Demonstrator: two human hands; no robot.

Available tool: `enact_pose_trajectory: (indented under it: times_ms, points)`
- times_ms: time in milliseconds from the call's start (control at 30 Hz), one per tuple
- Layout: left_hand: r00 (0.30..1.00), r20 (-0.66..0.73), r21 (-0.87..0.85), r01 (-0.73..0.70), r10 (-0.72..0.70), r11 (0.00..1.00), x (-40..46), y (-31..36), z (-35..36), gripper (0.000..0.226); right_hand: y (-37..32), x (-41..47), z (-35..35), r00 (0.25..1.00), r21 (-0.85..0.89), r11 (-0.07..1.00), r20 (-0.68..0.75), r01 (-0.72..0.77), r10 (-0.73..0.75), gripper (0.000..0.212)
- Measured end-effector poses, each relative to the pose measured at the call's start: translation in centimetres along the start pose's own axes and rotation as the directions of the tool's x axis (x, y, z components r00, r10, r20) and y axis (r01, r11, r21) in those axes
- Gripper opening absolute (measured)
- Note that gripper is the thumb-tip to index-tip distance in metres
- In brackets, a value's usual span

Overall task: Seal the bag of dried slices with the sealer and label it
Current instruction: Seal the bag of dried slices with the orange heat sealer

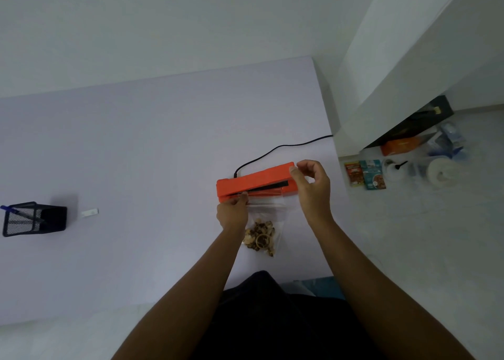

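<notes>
An orange heat sealer [253, 181] lies on the white table [136, 147], its lid raised a little at the right end. A clear plastic bag [266, 215] with brown dried slices [260, 238] at its bottom lies in front, its top edge in the sealer's jaw. My left hand [231, 212] pinches the bag's top left corner at the jaw. My right hand [313, 187] holds the lid's right end, thumb on its front edge, fingers curled above. A small white label [90, 212] lies far left on the table.
A black mesh pen holder [34, 219] with a blue pen stands at the table's left. The sealer's black cord [281, 147] runs off the right edge. On the floor at right lie food packets [365, 174], a white roll [440, 171] and a black box [414, 125].
</notes>
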State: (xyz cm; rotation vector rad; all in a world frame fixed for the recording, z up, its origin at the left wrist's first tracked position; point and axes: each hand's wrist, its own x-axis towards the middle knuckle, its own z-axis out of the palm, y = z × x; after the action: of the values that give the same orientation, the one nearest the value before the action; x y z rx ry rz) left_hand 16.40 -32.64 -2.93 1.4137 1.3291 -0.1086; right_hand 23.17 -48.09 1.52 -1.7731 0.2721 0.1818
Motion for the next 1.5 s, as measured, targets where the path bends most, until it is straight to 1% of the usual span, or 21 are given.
enact_pose_trajectory:
  times_ms: [100,200,300,433,567,700,867,1000,1100,1300,1433,1500]
  points:
    - [1.0,-0.008,0.021,-0.011,0.011,1.0,0.1,-0.1,0.0,0.028,2.1,0.7,-0.2,0.995,-0.006,0.996,-0.055,-0.088,0.087,0.027]
    - [1.0,-0.013,0.04,-0.01,0.01,0.999,0.3,-0.1,0.1,0.024,3.9,1.3,-0.3,0.983,-0.011,0.986,-0.081,-0.163,0.162,0.035]
    - [1.0,-0.009,0.053,-0.02,0.021,0.998,0.4,-0.2,0.1,0.023,5.0,1.7,-0.4,0.968,0.022,0.971,-0.076,-0.238,0.239,0.039]
    - [0.999,-0.007,0.057,-0.034,0.034,0.998,0.5,-0.2,0.2,0.027,5.6,2.0,-0.4,0.956,0.052,0.957,-0.064,-0.284,0.287,0.041]
    - [0.999,-0.012,0.061,-0.037,0.038,0.997,0.7,-0.4,0.3,0.033,5.5,2.0,-0.4,0.95,0.09,0.949,-0.053,-0.304,0.309,0.041]
    - [0.999,-0.007,0.055,-0.037,0.038,0.998,0.8,-0.3,0.0,0.027,5.6,1.9,-0.5,0.943,0.114,0.939,-0.031,-0.325,0.331,0.041]
    - [0.999,-0.007,0.046,-0.044,0.045,0.998,0.8,-0.6,-0.1,0.026,5.9,2.2,-0.7,0.928,0.143,0.919,-0.01,-0.368,0.373,0.045]
    - [0.999,-0.002,0.052,-0.049,0.049,0.997,1.0,-0.6,0.0,0.027,6.1,2.7,-0.8,0.917,0.137,0.909,-0.008,-0.394,0.399,0.055]
    - [0.999,-0.001,0.054,-0.04,0.04,0.998,0.9,-0.6,0.0,0.027,6.0,2.8,-0.8,0.914,0.137,0.905,-0.003,-0.402,0.406,0.059]
    - [0.999,0.002,0.045,-0.042,0.042,0.998,0.8,-0.5,-0.1,0.027,5.8,2.6,-0.8,0.911,0.13,0.904,-0.003,-0.407,0.411,0.059]
    - [0.999,-0.001,0.041,-0.04,0.04,0.998,0.8,-0.7,-0.1,0.035,5.9,2.6,-0.8,0.912,0.12,0.905,-0.004,-0.407,0.411,0.058]
    - [0.999,0.002,0.042,-0.042,0.042,0.998,0.8,-0.7,-0.1,0.034,5.9,2.5,-0.9,0.908,0.118,0.902,-0.004,-0.415,0.419,0.059]
